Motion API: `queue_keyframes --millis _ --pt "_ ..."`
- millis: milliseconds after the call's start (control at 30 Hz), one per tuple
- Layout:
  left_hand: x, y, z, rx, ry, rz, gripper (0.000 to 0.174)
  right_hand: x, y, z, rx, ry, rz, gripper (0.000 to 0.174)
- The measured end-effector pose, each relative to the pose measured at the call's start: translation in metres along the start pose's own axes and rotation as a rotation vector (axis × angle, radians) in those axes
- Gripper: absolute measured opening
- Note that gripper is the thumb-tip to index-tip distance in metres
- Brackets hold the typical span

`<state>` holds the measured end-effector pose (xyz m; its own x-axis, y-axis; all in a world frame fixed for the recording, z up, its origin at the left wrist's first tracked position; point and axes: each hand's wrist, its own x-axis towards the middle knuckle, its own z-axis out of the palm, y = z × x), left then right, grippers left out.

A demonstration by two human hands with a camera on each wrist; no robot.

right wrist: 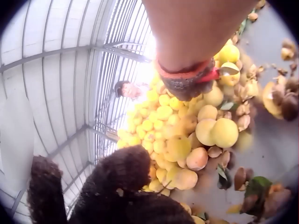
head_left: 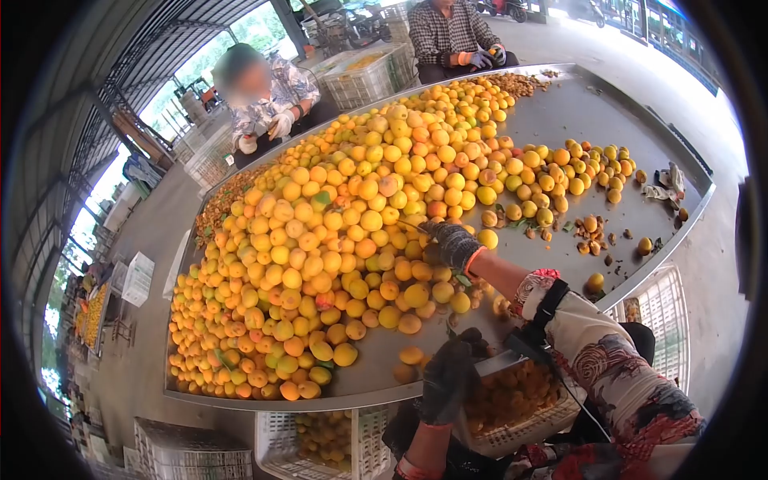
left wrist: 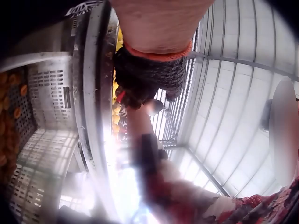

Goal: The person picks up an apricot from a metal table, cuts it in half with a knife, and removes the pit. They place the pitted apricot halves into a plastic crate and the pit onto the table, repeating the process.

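Note:
A large heap of apricots (head_left: 304,248) covers the metal table in the head view. My gloved right hand (head_left: 456,244) reaches over the heap's near right side, among the fruit. In the right wrist view it grips a red-handled knife (right wrist: 216,74) with a short metal blade. Closer to me, my gloved left hand (head_left: 448,376) hangs at the table's near edge, beside a few apricots (head_left: 408,364). Its fingers (right wrist: 112,172) appear large, dark and spread apart in the right wrist view, with no fruit between them. In the left wrist view the left glove (left wrist: 149,74) overlaps the right hand.
Plastic crates (head_left: 360,444) stand below the table's near edge; another crate (head_left: 512,428) holds brown pieces. Small apricots (head_left: 580,168) and brown scraps lie toward the right. Two people, one in a floral sleeve (head_left: 292,84) and one in a checked shirt (head_left: 448,36), sit across the table.

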<state>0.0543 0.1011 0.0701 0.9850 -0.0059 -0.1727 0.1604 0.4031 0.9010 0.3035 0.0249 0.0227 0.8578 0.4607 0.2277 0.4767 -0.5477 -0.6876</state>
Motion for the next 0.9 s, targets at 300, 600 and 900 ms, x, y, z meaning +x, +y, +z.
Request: queue_keyframes --millis 300,600,900 --pt "0.016 0.001 -0.02 -0.485 0.293 0.08 0.041 -0.086 -0.11 -0.054 0.613 -0.534 0.014 0.049" --pt "0.015 -0.01 -0.031 -0.496 0.395 0.093 0.037 -0.15 -0.133 -0.059 0.171 -0.183 -0.198 0.046" --pt "0.019 -0.032 -0.042 -0.299 0.44 0.142 0.033 -0.191 -0.132 -0.024 -0.069 0.13 -0.447 0.03"
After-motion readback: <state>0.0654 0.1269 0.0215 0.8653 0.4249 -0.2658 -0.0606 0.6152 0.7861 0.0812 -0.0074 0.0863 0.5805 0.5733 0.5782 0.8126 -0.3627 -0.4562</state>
